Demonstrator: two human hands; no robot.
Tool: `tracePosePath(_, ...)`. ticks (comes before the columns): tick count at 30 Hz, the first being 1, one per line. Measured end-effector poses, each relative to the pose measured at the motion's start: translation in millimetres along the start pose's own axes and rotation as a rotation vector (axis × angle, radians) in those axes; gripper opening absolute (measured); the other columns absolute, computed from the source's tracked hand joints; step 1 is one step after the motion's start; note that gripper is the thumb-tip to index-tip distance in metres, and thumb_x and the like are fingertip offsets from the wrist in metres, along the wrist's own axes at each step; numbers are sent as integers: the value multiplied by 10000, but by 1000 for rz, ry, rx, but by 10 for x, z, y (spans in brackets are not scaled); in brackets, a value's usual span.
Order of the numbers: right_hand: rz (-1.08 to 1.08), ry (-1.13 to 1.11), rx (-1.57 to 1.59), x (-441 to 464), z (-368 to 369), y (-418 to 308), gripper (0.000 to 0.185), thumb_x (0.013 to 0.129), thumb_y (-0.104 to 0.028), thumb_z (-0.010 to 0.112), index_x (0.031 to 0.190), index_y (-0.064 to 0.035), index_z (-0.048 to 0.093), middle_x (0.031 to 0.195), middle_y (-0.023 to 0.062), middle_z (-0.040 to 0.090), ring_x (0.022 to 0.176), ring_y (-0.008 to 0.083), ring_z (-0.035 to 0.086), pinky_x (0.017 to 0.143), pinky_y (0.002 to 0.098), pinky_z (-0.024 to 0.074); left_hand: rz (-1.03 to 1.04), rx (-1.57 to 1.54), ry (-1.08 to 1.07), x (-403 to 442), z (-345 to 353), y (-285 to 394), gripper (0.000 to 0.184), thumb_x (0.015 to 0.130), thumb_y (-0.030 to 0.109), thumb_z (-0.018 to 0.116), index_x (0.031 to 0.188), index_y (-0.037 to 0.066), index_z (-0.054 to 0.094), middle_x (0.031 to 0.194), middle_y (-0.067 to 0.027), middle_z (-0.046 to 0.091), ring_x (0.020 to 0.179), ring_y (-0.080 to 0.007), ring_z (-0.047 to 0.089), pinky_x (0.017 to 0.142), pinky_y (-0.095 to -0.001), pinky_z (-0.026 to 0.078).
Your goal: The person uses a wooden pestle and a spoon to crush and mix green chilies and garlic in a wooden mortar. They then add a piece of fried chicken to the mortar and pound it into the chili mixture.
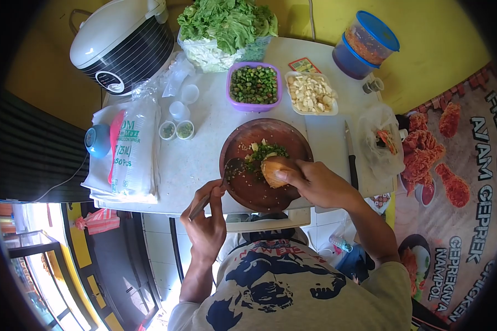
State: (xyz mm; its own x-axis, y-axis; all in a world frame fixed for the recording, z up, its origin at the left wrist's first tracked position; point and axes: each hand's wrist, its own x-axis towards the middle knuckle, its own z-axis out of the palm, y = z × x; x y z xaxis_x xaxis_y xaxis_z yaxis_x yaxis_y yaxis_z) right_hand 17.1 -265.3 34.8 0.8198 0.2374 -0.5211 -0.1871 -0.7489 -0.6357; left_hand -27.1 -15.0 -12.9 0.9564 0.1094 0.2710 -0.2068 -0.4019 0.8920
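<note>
My left hand (207, 220) is closed round the handle of a metal spoon (200, 206), whose dark bowl end lies at the left inside of a round wooden mortar (248, 194). In my right hand (320, 185) is a tan, wooden-looking pestle (274, 171), its rounded end over the mortar's middle. Chopped green pieces (265, 152) and pale bits lie in the mortar around it. Right of the mortar, a knife (352, 157) with a black handle lies on a pale board (326, 132).
Behind the mortar stand a purple tub (254, 106) of green pieces and a white tray (313, 112) of garlic-like cloves. Leafy greens (229, 25), a rice cooker (121, 41), small cups (179, 111), plastic packs (130, 165), blue-lidded containers (364, 44) and a plastic bag (380, 144) surround them.
</note>
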Motion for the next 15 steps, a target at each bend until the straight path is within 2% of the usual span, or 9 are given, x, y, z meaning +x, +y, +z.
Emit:
tracePosePath(2,-42,29,-40,-11,13,-39,707,1017,-567,484,1083,129,593,758,310,662,780,449,693,746,504,529,10,-21,-8,-21,45,-15,153,996,-5,607,1125,-48,677,936,-185,762,897,-220,756,796,-324,589)
tracePosePath(4,-148,144,-371,-63,48,-76,646,1002,-524,541,1097,112,596,711,279,665,708,424,704,662,512,547,-10,-28,-52,-61,72,25,149,993,7,619,1117,-51,679,921,-186,761,883,-214,755,791,-321,585)
tracePosePath(5,-144,144,-371,-74,59,-123,646,1002,-524,541,1097,112,596,711,279,665,708,424,704,662,512,547,-21,-30,-41,-62,82,37,142,989,10,628,1102,-49,688,919,-186,758,868,-217,753,786,-321,584)
tracePosePath(7,-168,133,-516,-69,91,-237,556,986,-478,591,1063,73,612,665,219,672,613,380,701,564,485,555,-14,-36,-32,-57,52,33,141,987,7,628,1101,-48,689,920,-186,758,868,-220,754,784,-323,584)
tracePosePath(8,-167,132,-516,-60,109,-251,556,986,-478,591,1063,73,612,665,219,672,613,380,701,564,485,555,-8,-42,-18,-52,29,30,140,986,4,628,1100,-47,689,920,-186,758,868,-222,754,782,-324,583)
tracePosePath(10,-278,216,-598,-39,142,-271,481,982,-440,609,1025,40,619,636,164,675,555,335,690,512,424,554,-2,-31,-13,-36,-35,28,139,983,-1,628,1099,-49,689,922,-186,757,868,-224,754,780,-324,583)
tracePosePath(13,-295,154,-697,-36,136,-358,440,989,-408,611,973,32,623,632,147,663,556,309,694,500,395,550,-7,-9,-12,-59,-97,15,138,981,-8,627,1096,-54,688,926,-184,757,868,-227,754,777,-324,584)
tracePosePath(15,-324,160,-716,-12,158,-401,471,975,-421,622,1013,48,608,627,158,663,555,306,696,492,390,544,-17,3,-15,-58,-119,4,137,981,-10,626,1094,-57,687,930,-183,757,869,-227,754,777,-325,585)
